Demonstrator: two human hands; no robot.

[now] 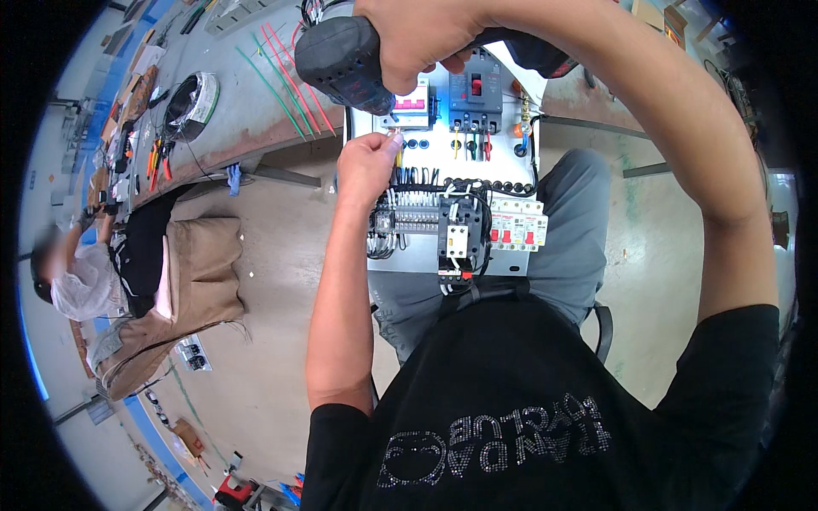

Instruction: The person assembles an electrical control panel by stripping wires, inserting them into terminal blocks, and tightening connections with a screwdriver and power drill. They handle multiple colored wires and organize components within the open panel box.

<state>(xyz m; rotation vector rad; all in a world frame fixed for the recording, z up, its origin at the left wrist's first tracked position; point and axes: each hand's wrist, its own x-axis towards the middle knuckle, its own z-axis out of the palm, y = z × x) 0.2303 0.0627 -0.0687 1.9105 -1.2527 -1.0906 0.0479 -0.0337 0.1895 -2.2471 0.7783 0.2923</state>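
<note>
My right hand (430,34) grips a dark cordless power screwdriver (341,64), its bit pointing down at a white circuit breaker (411,106) with red toggles. Just below that breaker, my left hand (368,168) pinches a wire with thumb and forefinger; a yellow length shows under the thumb, while its end is hidden. Both hands work over a pale metal mounting panel (509,173) that leans on my lap. On it sit a larger black breaker (477,92), a row of terminal blocks (416,221), a black contactor (457,237) and small breakers (516,226) with red levers.
The panel's far end rests by a grey workbench (247,106) with red and green wires (294,81), a wire coil (192,104) and pliers (160,162). At the left a co-worker (89,272) sits near a chair draped in brown cloth (204,264).
</note>
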